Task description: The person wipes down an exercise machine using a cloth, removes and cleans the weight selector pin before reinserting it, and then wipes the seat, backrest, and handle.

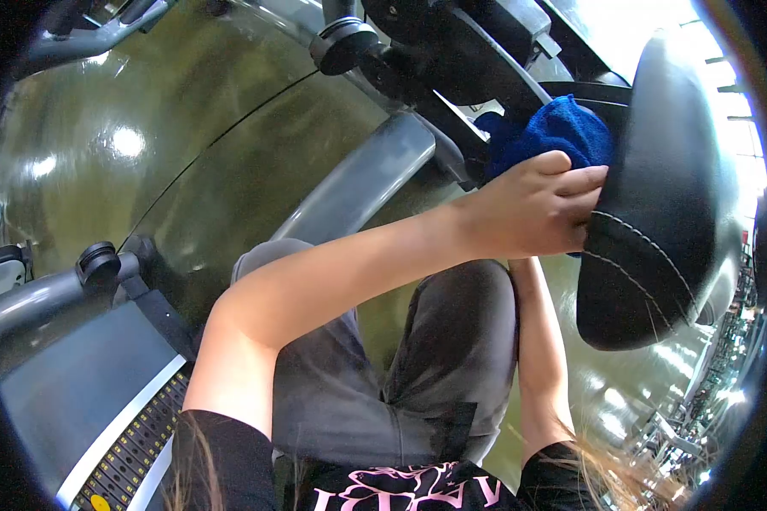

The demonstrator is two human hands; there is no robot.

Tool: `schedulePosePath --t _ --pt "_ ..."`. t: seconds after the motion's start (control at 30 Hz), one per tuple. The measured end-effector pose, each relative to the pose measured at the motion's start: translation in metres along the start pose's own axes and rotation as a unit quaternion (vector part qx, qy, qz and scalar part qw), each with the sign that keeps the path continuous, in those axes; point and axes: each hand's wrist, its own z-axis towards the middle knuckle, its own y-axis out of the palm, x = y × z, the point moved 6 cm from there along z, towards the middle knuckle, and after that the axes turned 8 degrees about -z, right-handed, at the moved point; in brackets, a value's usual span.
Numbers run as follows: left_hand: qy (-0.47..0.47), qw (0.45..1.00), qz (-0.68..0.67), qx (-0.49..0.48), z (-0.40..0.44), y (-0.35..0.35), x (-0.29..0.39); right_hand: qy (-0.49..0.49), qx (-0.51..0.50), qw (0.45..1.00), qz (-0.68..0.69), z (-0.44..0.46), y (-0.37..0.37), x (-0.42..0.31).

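My left hand (pixel 541 206) is closed, its fingers curled on a crumpled blue cloth (pixel 567 132). The knuckles meet the underside edge of a black padded seat (pixel 677 187) with white stitching. Part of the cloth bulges out above the hand, near the dark metal frame under the pad. From the lower right my right forearm (pixel 541 332) reaches up behind the left wrist. The right hand itself is hidden there, so its fingers do not show.
A grey metal tube (pixel 362 183) of the exercise machine runs down toward my knees (pixel 464 332). Black machine parts (pixel 452 51) hang at the top. To the lower left stands a weight stack with numbered labels (pixel 136 439). The floor (pixel 179 119) is shiny and greenish.
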Motion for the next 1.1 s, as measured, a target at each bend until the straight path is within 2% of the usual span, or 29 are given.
schedulePosePath --t 0.1,0.2,0.53,0.73,0.93,1.1 --pt "-0.057 0.996 -0.066 0.025 -0.002 -0.008 -0.005 -0.008 -0.002 1.0 -0.008 0.0 -0.001 -0.001" --pt "-0.098 0.989 -0.01 0.107 0.002 -0.021 -0.029 -0.015 -0.011 1.0 -0.012 0.001 -0.002 -0.001" --pt "-0.179 0.98 0.088 0.005 -0.01 -0.055 -0.054 -0.027 -0.038 0.999 -0.024 -0.004 -0.015 0.003" --pt "-0.208 0.964 0.165 0.006 -0.008 -0.085 -0.069 -0.02 -0.064 0.997 -0.031 -0.005 -0.035 -0.003" --pt "-0.228 0.956 0.187 -0.008 0.007 -0.093 -0.069 -0.021 -0.103 0.994 -0.029 -0.01 -0.038 -0.004" --pt "-0.251 0.962 0.105 -0.023 0.009 -0.098 -0.073 -0.031 -0.17 0.985 -0.022 -0.016 -0.062 -0.012"
